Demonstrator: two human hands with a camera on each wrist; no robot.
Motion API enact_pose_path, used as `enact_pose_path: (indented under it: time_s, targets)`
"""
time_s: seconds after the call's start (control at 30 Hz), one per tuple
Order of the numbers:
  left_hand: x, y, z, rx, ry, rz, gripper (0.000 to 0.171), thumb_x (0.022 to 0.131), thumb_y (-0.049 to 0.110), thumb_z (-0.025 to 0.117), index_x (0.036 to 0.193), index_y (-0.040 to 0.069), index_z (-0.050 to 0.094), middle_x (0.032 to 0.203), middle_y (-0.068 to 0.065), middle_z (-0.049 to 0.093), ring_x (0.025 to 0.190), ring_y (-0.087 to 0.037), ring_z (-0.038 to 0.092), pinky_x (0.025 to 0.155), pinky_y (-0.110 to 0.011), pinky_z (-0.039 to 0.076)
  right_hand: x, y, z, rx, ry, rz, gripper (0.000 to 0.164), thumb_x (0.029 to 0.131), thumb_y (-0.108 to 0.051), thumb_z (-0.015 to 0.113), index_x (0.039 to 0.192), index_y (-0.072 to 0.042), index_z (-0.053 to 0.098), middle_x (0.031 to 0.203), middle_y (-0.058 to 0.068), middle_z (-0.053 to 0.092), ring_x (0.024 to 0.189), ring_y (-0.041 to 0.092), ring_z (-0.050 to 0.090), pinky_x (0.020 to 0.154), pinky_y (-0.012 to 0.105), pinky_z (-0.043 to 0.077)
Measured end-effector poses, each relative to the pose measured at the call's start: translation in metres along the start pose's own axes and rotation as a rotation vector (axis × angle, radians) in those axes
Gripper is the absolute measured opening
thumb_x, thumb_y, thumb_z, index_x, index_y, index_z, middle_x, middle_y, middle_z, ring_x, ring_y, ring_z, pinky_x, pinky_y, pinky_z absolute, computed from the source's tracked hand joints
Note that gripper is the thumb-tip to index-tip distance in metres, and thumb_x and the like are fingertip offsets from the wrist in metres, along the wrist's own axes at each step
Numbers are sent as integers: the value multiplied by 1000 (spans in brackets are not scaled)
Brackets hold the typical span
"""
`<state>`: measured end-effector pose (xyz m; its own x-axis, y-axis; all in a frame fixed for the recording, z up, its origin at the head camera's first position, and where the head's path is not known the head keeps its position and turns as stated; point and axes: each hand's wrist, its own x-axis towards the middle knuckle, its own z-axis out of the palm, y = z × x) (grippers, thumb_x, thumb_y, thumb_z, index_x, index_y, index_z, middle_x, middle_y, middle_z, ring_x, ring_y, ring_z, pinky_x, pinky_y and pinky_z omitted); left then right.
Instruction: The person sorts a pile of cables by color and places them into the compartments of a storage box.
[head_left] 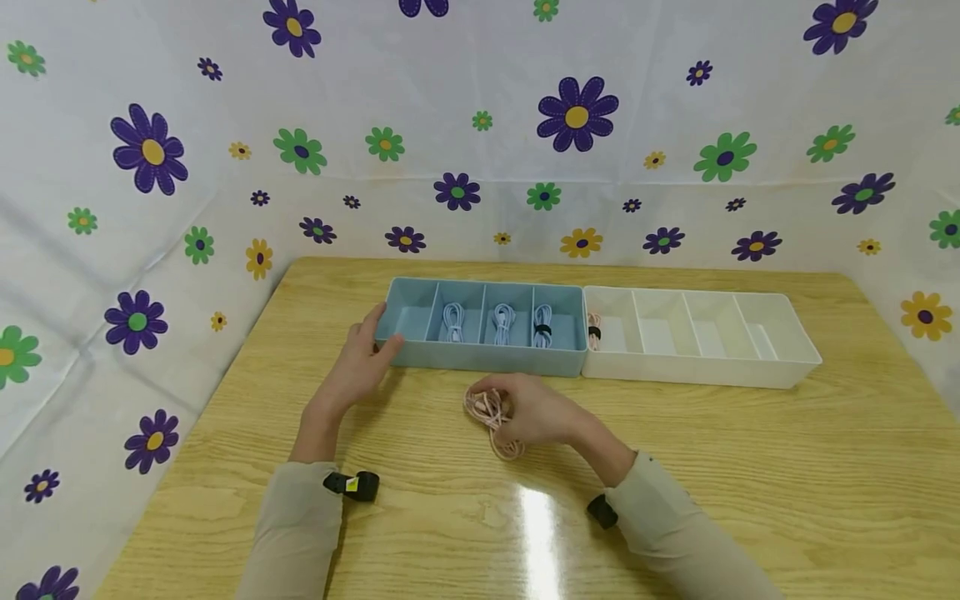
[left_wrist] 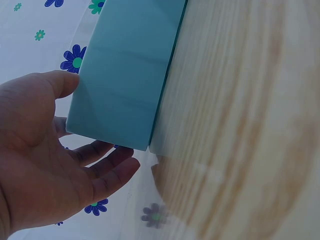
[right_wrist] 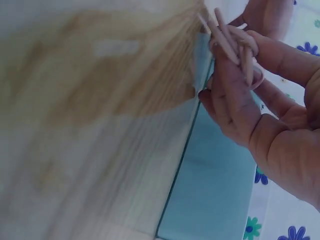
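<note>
My right hand (head_left: 536, 408) holds a coiled pink cable (head_left: 491, 408) just above the table in front of the blue divided box (head_left: 480, 358). In the right wrist view, thumb and fingers pinch the cable's loops (right_wrist: 245, 55). My left hand (head_left: 360, 362) rests at the left end of the blue box, its thumb at the front rim and its fingers loosely along the end wall (left_wrist: 102, 162). Light blue cables lie in three of the box's compartments: one at left (head_left: 453, 321), one in the middle (head_left: 503, 323), and one with a black strap (head_left: 542, 325) at right.
A white divided box (head_left: 697, 371) stands end to end with the blue one. In its leftmost compartment lies a pink cable with a black strap (head_left: 594, 332). Behind the wooden table (head_left: 420, 517) hangs a flowered cloth (head_left: 487, 150).
</note>
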<state>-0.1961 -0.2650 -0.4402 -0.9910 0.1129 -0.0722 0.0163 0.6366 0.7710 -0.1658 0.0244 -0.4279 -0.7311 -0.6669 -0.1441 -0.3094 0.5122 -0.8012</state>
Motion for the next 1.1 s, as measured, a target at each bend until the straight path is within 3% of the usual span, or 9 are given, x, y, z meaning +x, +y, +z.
enact_pose_path:
  time_s: [0.17, 0.27, 0.43, 0.67, 0.93, 1.1]
  targets:
    - [0, 1, 0, -7, 2, 0, 70, 107, 35, 41, 160, 7, 4, 147, -36, 21, 128, -46, 39, 109, -60, 32, -5, 2, -5, 167, 29, 43, 62, 80, 7, 71, 138, -9, 55, 125, 18, 57, 97, 27, 61, 70, 31, 54]
    - [0, 1, 0, -4, 3, -5, 71, 107, 36, 41, 160, 8, 4, 148, -36, 22, 128, -46, 40, 109, -60, 32, -9, 4, -9, 283, 38, 63, 62, 82, 5, 71, 139, -9, 53, 126, 21, 58, 100, 29, 63, 74, 33, 55]
    - [2, 1, 1, 0, 7, -7, 70, 107, 37, 41, 161, 9, 5, 147, -35, 23, 128, -46, 40, 109, -60, 32, -15, 7, -16, 438, 32, 39, 63, 84, 5, 70, 142, -5, 48, 121, 24, 61, 96, 26, 65, 75, 33, 55]
    - [1, 1, 0, -3, 1, -3, 71, 107, 37, 41, 160, 9, 4, 148, -36, 21, 129, -47, 39, 109, -60, 32, -21, 11, -21, 596, -23, -33, 69, 91, 4, 65, 152, -7, 35, 131, 25, 58, 109, 24, 64, 83, 33, 54]
    - [1, -1, 0, -3, 7, -19, 71, 107, 38, 41, 161, 11, 4, 149, -34, 21, 131, -47, 38, 110, -60, 31, -24, 15, -26, 925, -97, -75, 64, 97, 5, 55, 153, -10, 28, 109, 8, 63, 90, 16, 61, 79, 32, 51]
    - [0, -2, 1, 0, 8, -19, 71, 107, 37, 42, 161, 11, 5, 148, -34, 22, 130, -46, 38, 110, -59, 31, -27, 16, -29, 1036, -98, -92, 63, 99, 7, 49, 153, -15, 25, 115, 13, 59, 96, 20, 63, 79, 34, 53]
